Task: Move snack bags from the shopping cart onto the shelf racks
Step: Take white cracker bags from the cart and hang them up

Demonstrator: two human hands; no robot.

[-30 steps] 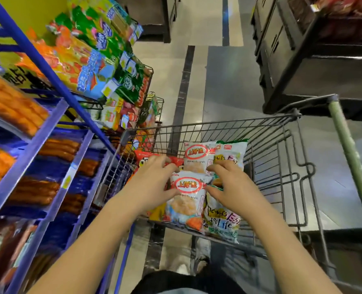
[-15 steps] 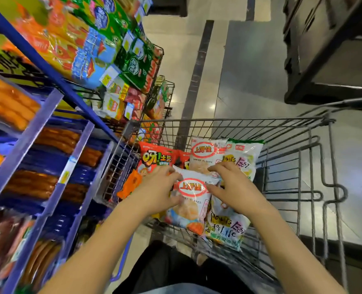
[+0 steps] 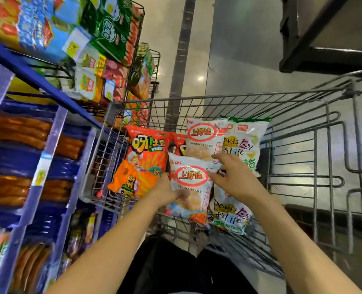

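Note:
A white shrimp-flakes snack bag (image 3: 191, 177) with a red oval logo is raised above the wire shopping cart (image 3: 239, 96). My left hand (image 3: 165, 192) grips its lower left edge, and my right hand (image 3: 237, 177) pinches its upper right edge. In the cart lie a second shrimp-flakes bag (image 3: 203, 136), two orange potato-stick bags (image 3: 146, 149) on the left, and two white-and-green bags (image 3: 245, 143) on the right. The near white-and-green bag is partly hidden under my right hand.
Blue shelf racks (image 3: 54, 132) with orange sausage packs stand close on the left, touching the cart's side. Wire racks (image 3: 137, 66) full of snack bags rise behind them. A dark shelf unit (image 3: 303, 39) stands at the far right across the tiled aisle.
My left hand has slid from the top of the shrimp-flakes bag to its lower left edge. The bag has tilted up, and the orange bags beside it have come into view.

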